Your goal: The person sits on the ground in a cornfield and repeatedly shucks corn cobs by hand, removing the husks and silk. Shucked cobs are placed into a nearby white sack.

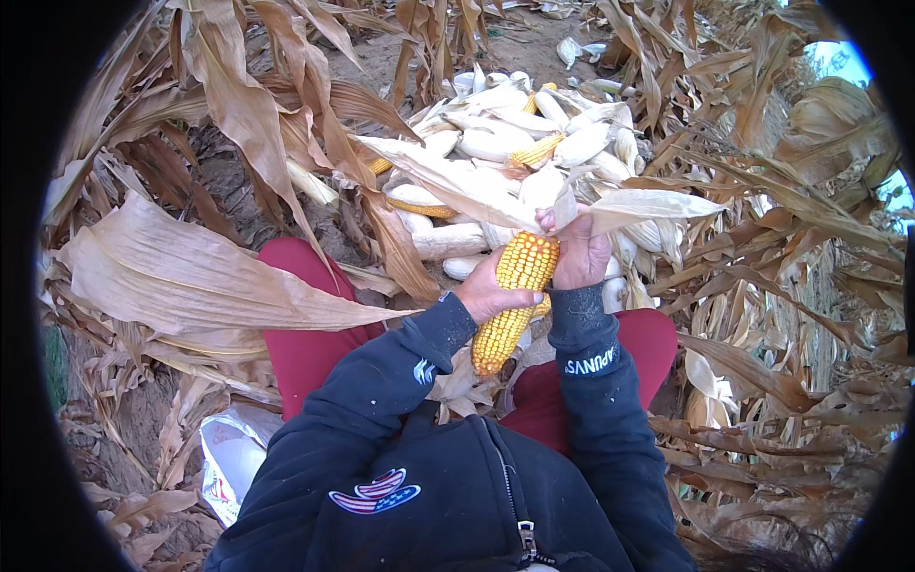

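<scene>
My left hand [493, 289] is wrapped around a bare yellow ear of corn [516, 286], its thumb across the kernels. At the ear's upper end, my right hand [582, 250] grips pale dry husk leaves [472, 187], which spread out to both sides. The ear slants, its tip down and to the left. Behind my right wrist shows part of another yellow ear [542, 306]. Just beyond my hands lies a heap of corn ears in pale husks [493, 143], a few with yellow kernels exposed [537, 150].
Dry corn stalks and leaves [236, 107] stand at the left, a broad leaf [193, 275] reaching over my knee. More dry leaves [772, 307] crowd the right. A white plastic bag [232, 454] lies at the lower left. Bare soil [372, 61] shows behind the heap.
</scene>
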Tool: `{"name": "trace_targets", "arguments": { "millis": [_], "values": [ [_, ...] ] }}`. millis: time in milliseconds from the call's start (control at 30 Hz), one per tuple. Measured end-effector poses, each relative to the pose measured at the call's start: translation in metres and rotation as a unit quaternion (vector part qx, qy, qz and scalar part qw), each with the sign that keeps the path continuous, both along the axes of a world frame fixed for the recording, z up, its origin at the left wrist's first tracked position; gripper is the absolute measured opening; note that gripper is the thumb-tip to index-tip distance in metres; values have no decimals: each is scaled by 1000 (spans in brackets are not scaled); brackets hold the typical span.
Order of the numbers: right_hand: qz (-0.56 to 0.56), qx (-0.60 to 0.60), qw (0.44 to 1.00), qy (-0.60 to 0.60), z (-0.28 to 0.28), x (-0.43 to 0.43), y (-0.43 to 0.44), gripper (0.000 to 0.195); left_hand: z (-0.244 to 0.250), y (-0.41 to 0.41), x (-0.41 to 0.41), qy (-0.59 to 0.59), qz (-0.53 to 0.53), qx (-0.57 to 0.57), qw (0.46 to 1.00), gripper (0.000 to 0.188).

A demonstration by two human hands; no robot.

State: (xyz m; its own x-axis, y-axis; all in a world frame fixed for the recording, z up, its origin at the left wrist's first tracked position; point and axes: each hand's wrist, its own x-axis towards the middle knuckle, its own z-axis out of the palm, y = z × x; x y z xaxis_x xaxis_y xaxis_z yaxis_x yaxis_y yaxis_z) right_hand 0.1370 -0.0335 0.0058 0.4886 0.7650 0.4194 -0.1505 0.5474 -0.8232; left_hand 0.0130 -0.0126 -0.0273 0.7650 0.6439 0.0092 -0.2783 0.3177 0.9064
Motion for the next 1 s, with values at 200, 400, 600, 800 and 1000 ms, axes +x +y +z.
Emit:
{"name": "trace_targets", "arguments": {
  "millis": [200, 400, 600, 800, 1000],
  "values": [
    [127, 38, 932, 339, 21, 17, -1, 26, -4, -14, 5, -86, -51, -116, 988, 64],
    [234, 81, 857, 451, 20, 51, 3, 13, -16, -27, 7, -179, -184, -276, 926, 63],
    [51, -98, 993, -36, 30, 37, -8, 41, 1, -8, 3, -79, -12, -45, 996, 59],
    [-129, -76, 801, -580, 23, -5, -2, 40, -1, -7, 6, 131, -4, 149, 980, 64],
    [-81, -62, 909, -404, -2, -3, 13, 13, -17, -8, 3, 116, -50, 100, 987, 66]
  ]
}}
